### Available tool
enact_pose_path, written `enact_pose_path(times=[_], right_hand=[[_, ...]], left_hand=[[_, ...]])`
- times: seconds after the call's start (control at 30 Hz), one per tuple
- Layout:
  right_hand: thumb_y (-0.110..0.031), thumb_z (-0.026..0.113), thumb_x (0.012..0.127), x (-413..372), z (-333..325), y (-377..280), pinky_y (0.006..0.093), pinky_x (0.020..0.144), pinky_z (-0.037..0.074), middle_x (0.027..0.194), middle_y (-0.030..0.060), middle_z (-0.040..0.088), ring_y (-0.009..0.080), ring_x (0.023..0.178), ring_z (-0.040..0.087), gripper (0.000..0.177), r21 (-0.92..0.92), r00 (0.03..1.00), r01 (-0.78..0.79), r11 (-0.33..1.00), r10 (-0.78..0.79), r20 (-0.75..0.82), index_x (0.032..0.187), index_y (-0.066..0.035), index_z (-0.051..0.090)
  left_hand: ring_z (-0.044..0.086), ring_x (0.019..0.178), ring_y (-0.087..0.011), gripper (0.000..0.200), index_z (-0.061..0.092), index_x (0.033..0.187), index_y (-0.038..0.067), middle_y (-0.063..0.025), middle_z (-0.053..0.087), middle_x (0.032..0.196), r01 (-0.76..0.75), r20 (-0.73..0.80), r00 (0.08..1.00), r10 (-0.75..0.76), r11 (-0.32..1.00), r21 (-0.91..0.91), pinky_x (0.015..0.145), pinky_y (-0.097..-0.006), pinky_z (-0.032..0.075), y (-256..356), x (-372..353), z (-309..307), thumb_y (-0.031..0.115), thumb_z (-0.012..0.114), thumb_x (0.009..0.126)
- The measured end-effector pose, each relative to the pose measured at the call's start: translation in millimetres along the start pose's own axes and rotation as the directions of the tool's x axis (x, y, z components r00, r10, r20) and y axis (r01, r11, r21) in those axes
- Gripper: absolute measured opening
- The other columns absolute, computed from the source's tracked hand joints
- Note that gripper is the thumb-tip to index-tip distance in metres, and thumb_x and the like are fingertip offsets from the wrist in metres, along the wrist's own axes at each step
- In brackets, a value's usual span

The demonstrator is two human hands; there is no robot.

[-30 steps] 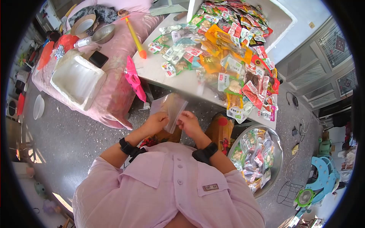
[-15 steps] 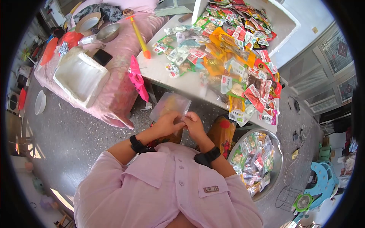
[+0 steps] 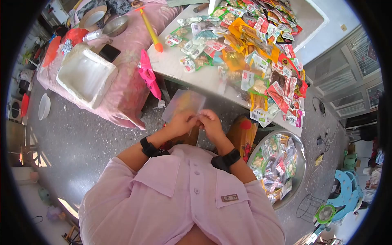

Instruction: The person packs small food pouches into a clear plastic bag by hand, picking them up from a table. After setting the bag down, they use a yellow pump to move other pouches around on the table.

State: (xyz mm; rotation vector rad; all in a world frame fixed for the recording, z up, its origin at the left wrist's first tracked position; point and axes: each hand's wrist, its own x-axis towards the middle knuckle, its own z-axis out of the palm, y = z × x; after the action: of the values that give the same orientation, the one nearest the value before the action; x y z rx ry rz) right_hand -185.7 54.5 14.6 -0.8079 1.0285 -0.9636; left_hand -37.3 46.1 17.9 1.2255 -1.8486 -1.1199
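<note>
A translucent plastic bag (image 3: pixel 186 100) spreads out above my lap, in front of the table's near edge. At the bag's lower right edge, the fingers of my left hand (image 3: pixel 182 122) are closed on it. My right hand (image 3: pixel 210 123) pinches the same edge, its fingertips meeting those of the left. Whether anything lies inside the bag is hard to make out. Many colourful sealed food packets (image 3: pixel 257 67) are heaped on the white table (image 3: pixel 175 75) beyond my hands. To my right, a metal basin (image 3: pixel 301 171) on the floor holds more packets.
A bed with a pink cover (image 3: pixel 126 92) stands at the left, bearing a white foam box (image 3: pixel 83 77), a phone (image 3: pixel 109 52) and a metal bowl (image 3: pixel 116 27). A pink bag (image 3: pixel 148 75) hangs by the table's left edge. A green fan (image 3: pixel 326 213) stands at lower right.
The view has shifted slightly, so the table and basin sit a little differently in frame. Both hands keep hold of the plastic bag in nearly the same place.
</note>
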Motion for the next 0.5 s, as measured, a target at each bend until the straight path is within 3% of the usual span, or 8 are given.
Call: enact_pose_path(times=[0.1, 0.17, 0.27, 0.4, 0.47, 0.5], right_hand=[[-0.010, 0.049, 0.080, -0.4, -0.1, -1.5, 0.0194, 0.052, 0.039, 0.073, 0.0021, 0.054, 0.0087, 0.063, 0.050, 0.015, -0.016, 0.999, 0.012, 1.000, -0.013, -0.044, 0.093, -0.003, 0.051], [-0.012, 0.051, 0.079, 0.4, 1.0, 0.2, 0.0198, 0.051, 0.038, 0.072, 0.0024, 0.053, 0.0090, 0.061, 0.049, 0.019, -0.037, 0.998, 0.027, 0.999, -0.029, -0.064, 0.096, -0.003, 0.050], [-0.014, 0.050, 0.080, -3.9, 11.9, -3.1, 0.0203, 0.050, 0.038, 0.070, 0.0019, 0.052, 0.0087, 0.059, 0.049, 0.018, -0.222, 0.977, 0.187, 0.957, -0.204, -0.056, 0.094, -0.003, 0.051], [-0.014, 0.051, 0.079, 14.6, 0.2, 10.8, 0.0217, 0.057, 0.041, 0.071, 0.0031, 0.053, 0.0086, 0.064, 0.050, 0.015, -0.266, 0.989, 0.111, 0.957, -0.132, -0.064, 0.087, -0.002, 0.052], [-0.013, 0.051, 0.079, 14.2, 2.4, 3.3, 0.0225, 0.056, 0.041, 0.070, 0.0031, 0.053, 0.0089, 0.062, 0.050, 0.013, -0.179, 0.993, 0.064, 0.982, -0.080, -0.084, 0.085, -0.002, 0.052], [-0.013, 0.051, 0.079, 17.8, 1.4, 1.0, 0.0227, 0.056, 0.041, 0.070, 0.0030, 0.052, 0.0088, 0.062, 0.050, 0.013, -0.233, 0.991, 0.107, 0.967, -0.123, -0.054, 0.084, -0.001, 0.052]], left_hand=[[0.050, 0.060, -0.0165, 0.011, 0.053, 0.075, 0.001, -0.0090, 0.051, 0.067, -0.099, -0.020, 0.995, 0.099, 0.995, 0.000, 0.054, -0.0294, 0.040, -3.8, -0.2, -0.3, 0.011, 0.053, 0.075], [0.050, 0.060, -0.0180, 0.010, 0.053, 0.075, 0.000, -0.0099, 0.051, 0.067, -0.088, -0.028, 0.996, 0.088, 0.996, 0.007, 0.054, -0.0299, 0.040, -0.3, -0.5, -0.4, 0.010, 0.052, 0.075], [0.050, 0.059, -0.0199, 0.010, 0.052, 0.074, 0.000, -0.0111, 0.050, 0.067, -0.105, -0.076, 0.991, 0.109, 0.993, 0.063, 0.054, -0.0304, 0.039, 2.9, -1.1, 2.9, 0.010, 0.052, 0.074], [0.049, 0.058, -0.0210, 0.007, 0.050, 0.073, 0.000, -0.0116, 0.049, 0.065, -0.167, -0.168, 0.968, 0.186, 0.978, 0.126, 0.053, -0.0303, 0.039, 4.3, -0.2, 0.6, 0.007, 0.051, 0.073], [0.051, 0.059, -0.0262, 0.006, 0.050, 0.073, 0.001, -0.0141, 0.051, 0.066, -0.099, -0.273, 0.954, 0.124, 0.990, 0.101, 0.053, -0.0330, 0.040, 7.8, 1.3, -10.0, 0.006, 0.051, 0.070], [0.051, 0.060, -0.0287, 0.006, 0.050, 0.074, 0.001, -0.0154, 0.051, 0.066, -0.064, -0.323, 0.942, 0.088, 0.994, 0.084, 0.053, -0.0343, 0.041, 11.2, 0.2, -16.7, 0.005, 0.050, 0.069]])
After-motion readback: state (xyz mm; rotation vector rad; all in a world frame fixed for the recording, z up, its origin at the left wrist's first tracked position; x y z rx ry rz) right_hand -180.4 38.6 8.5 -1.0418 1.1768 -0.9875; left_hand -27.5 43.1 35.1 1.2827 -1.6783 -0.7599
